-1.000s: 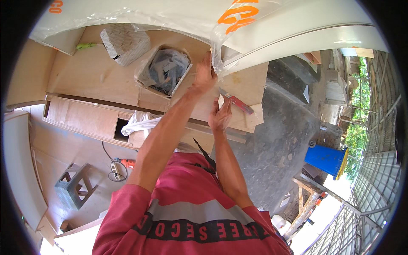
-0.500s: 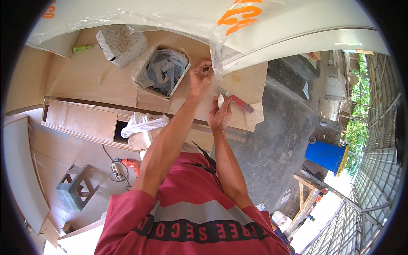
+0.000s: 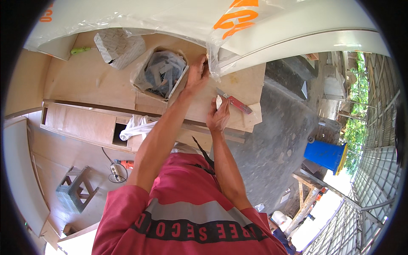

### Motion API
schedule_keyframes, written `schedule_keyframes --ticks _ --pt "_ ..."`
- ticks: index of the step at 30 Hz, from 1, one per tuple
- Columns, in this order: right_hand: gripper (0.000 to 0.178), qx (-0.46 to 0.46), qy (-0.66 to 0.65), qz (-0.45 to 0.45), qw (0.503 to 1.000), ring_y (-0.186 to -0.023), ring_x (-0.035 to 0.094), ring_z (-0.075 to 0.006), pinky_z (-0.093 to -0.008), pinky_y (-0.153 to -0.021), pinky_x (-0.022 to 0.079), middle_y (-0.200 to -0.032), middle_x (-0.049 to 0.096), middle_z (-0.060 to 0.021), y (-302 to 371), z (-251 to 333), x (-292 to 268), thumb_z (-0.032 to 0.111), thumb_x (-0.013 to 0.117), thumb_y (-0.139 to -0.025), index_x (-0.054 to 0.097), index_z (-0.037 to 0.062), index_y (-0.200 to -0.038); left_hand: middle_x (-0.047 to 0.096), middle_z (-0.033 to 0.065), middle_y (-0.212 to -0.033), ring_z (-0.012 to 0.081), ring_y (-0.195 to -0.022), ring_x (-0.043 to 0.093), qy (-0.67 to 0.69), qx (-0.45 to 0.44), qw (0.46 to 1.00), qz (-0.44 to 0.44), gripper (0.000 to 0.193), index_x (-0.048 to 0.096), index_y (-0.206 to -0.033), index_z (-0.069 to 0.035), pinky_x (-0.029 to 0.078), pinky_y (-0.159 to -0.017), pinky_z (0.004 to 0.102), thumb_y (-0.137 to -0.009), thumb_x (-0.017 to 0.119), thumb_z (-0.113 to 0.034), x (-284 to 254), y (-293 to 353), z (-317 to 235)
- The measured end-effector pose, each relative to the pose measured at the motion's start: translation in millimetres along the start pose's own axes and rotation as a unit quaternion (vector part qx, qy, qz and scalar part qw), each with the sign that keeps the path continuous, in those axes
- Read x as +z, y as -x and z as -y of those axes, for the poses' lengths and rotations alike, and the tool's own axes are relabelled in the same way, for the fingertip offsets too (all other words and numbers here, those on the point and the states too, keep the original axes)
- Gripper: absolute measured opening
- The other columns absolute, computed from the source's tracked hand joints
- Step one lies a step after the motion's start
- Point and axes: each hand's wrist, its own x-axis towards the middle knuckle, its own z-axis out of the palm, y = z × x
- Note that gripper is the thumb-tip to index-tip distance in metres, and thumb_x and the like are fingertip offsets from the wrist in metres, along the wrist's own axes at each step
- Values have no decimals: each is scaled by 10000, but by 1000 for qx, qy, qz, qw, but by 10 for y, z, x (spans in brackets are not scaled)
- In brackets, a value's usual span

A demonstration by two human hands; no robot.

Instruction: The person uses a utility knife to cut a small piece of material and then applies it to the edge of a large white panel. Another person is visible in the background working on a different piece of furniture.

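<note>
My left hand (image 3: 197,75) reaches up to the edge of a large white panel (image 3: 289,44). Its fingers curl beside the clear plastic film (image 3: 213,63) that hangs from the panel; whatever is between them is hidden. Lower and to the right, my right hand (image 3: 219,118) is closed around a small white piece (image 3: 219,102), its kind unclear, that sticks up past the thumb. Just beyond that hand is a red-handled knife (image 3: 240,105) with its blade out, seemingly lying on the plywood surface (image 3: 242,83).
An open box (image 3: 142,85) of plastic-wrapped pieces stands left of my left hand, near a crumpled white package (image 3: 119,49) and a green-handled tool (image 3: 80,50). White cloth (image 3: 138,125) drapes over the wooden edge. Below are a stool (image 3: 75,189), an orange drill (image 3: 126,164) and a blue bin (image 3: 325,155).
My left hand has shifted slightly up and its fingers have turned toward the panel edge. The right hand keeps its grip on the white piece. The whole view has moved a little.
</note>
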Motion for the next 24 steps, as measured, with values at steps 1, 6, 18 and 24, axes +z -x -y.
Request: schedule_keyframes --ticks 1,6,18,24 --pt "240 0 3 -3 1000 -860 619 -462 -533 -747 499 -999 616 -222 0 -1 1 95 647 -961 538 18 -1161 654 61 -961 158 -853 615 67 -58 996 -14 119 620 -1091 -11 491 -784 310 -973 626 -25 46 100 -49" --pt "256 -15 12 -13 1000 -874 625 -462 -526 -755 506 -997 621 -232 -24 36 -11 90 647 -959 540 17 -1179 662 -2 -1007 73 -879 582 170 -118 976 -61 151 650 -1150 -22 477 -802 261 -1003 645 -54 147 299 -168" --pt "255 7 14 14 1000 -865 621 -459 -531 -738 497 -975 611 -232 -10 29 -25 74 645 -952 542 16 -1177 598 132 -844 212 -723 573 -34 11 996 -80 84 583 -1029 5 499 -704 330 -961 559 49 243 223 267" --pt "214 -6 -2 5 1000 -830 615 -453 -521 -717 498 -955 611 -224 -29 54 -48 81 632 -962 550 14 -1148 595 100 -862 189 -762 575 0 21 1000 10 116 586 -1090 -2 499 -716 332 -976 573 15 -8 -8 236"
